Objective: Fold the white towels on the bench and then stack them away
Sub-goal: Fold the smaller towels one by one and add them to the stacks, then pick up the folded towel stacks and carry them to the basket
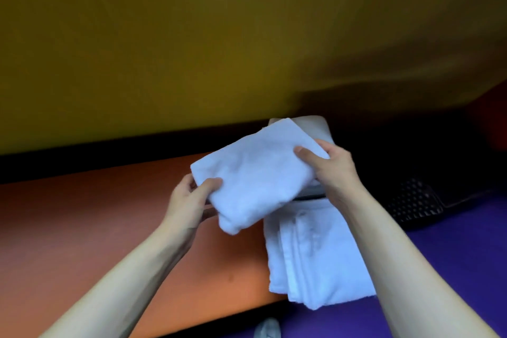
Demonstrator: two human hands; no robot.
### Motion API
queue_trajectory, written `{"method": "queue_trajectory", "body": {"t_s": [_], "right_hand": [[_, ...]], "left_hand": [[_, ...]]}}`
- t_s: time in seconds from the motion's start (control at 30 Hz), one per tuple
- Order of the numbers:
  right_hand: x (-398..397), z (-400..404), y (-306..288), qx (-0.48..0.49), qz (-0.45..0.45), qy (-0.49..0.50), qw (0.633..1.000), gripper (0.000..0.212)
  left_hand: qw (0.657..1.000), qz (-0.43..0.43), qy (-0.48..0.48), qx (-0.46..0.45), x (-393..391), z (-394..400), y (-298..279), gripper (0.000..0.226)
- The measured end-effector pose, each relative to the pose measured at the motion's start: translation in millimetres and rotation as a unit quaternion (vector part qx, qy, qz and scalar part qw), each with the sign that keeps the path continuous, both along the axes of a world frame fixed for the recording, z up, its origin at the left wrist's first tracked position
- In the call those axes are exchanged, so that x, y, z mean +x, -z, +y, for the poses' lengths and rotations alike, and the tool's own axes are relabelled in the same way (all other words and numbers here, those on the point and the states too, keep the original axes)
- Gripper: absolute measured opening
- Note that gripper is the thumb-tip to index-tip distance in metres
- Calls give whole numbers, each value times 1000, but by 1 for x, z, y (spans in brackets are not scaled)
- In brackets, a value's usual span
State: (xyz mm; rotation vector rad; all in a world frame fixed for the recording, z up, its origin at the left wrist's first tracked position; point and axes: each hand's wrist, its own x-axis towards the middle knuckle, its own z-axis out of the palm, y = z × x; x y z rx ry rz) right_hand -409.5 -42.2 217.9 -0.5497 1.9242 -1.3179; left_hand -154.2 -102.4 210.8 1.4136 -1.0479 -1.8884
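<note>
Towel, folded point(255, 173): white terry, compact thick rectangle, held in the air above the bench point(82, 228), tilted so its far corner points toward 1 o'clock and its near rounded corner droops toward 7 o'clock. It sits near the middle of the view, partly covering the items behind it.

Left hand point(189, 200): at 9 o'clock of the folded towel, gripping its lower left edge; thumb lies on the top face, fingers curl underneath, mostly hidden.

Right hand point(332, 170): at 3 o'clock of the folded towel, clamping its right edge; thumb presses flat on the top face, remaining fingers wrap below and behind the cloth.

Towel stack point(315, 258): white, several layered folds visible along the left edge, lying at 5 o'clock of the held towel, directly below the right forearm. It rests across the line where the orange bench surface meets a purple surface point(452, 255).

Pale rounded object point(312, 126): at 1 o'clock of the held towel, partly hidden behind it; identity cannot be told.

Dark perforated item point(417, 203): at 3 o'clock, well beyond the right wrist, in shadow; black mesh-like pattern, details unclear.

Wall point(192, 35): mustard yellow, fills the upper half at 12 o'clock, with a black band point(82, 162) along its base above the bench.

Grey-white object point(267, 328): at 6 o'clock, cut off by the bottom edge.
</note>
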Motion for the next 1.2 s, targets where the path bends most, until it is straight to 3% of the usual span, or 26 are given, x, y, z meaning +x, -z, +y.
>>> {"method": "queue_trajectory", "body": {"t_s": [0.1,0.2,0.3,0.37,0.43,0.5,0.57,0.6,0.67,0.87,1.0,1.2], "right_hand": [[-45,-9,-8,-6,-1,53,999,34],[-79,-30,-11,-16,-18,63,998,47],[-100,-58,-13,-43,-14,61,997,55],[-109,-76,-12,-70,17,47,996,62],[-113,-87,-6,-63,108,7,992,68],[-109,-81,12,7,260,-97,961,70],[-98,-58,39,121,376,-229,890,65],[-93,-46,54,162,398,-274,860,63],[-88,-27,78,183,406,-297,845,62],[-96,-30,75,164,390,-304,853,58],[-93,-1,64,87,339,-235,907,52],[-64,123,60,41,232,-102,966,44]], "left_hand": [[998,-7,46,34,-44,-3,-3,60],[994,-23,96,40,-81,2,-4,56],[996,-19,67,48,-117,9,3,48],[997,-30,44,49,-137,9,14,52],[995,-81,48,21,-150,9,29,54],[982,-162,97,-29,-157,9,43,45],[966,-221,122,-53,-159,11,57,34],[965,-228,119,-55,-159,12,63,32],[962,-236,123,-58,-158,13,70,34],[945,-284,143,-83,-158,22,64,40],[920,-323,117,-189,-143,53,56,49],[814,-372,205,-396,-112,144,30,43]]}}
